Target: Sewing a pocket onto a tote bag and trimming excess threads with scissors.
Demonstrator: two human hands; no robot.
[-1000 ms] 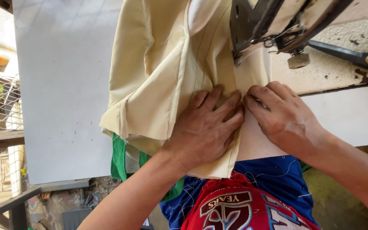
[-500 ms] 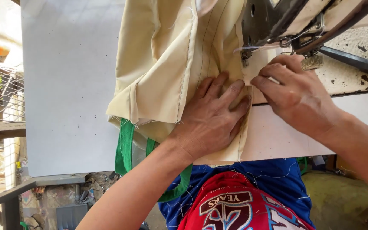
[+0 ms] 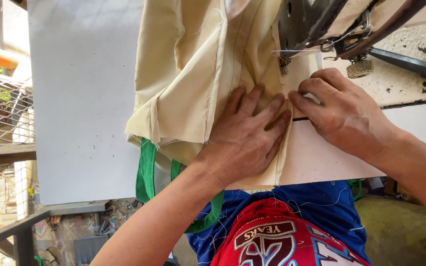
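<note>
cloth point(image 3: 198, 74): matt cream woven fabric, lying creased with stitched seams | tabletop point(image 3: 80, 98): showing smooth matt white beside cloth | machine point(image 3: 316, 24): dark metal gleaming above cloth, brass knurled knob point(image 3: 360, 68) shining dully | strap point(image 3: 146, 172): green webbing hanging under cloth | mesh point(image 3: 1, 108): wire looking rusty left of tabletop

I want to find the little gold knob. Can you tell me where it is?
Start at the white table with the cream cloth on it. At the top right is the dark sewing machine. Just under it, above the right hand, sits the knob: small, round, ridged and brass-coloured, the only gold part there.
</note>
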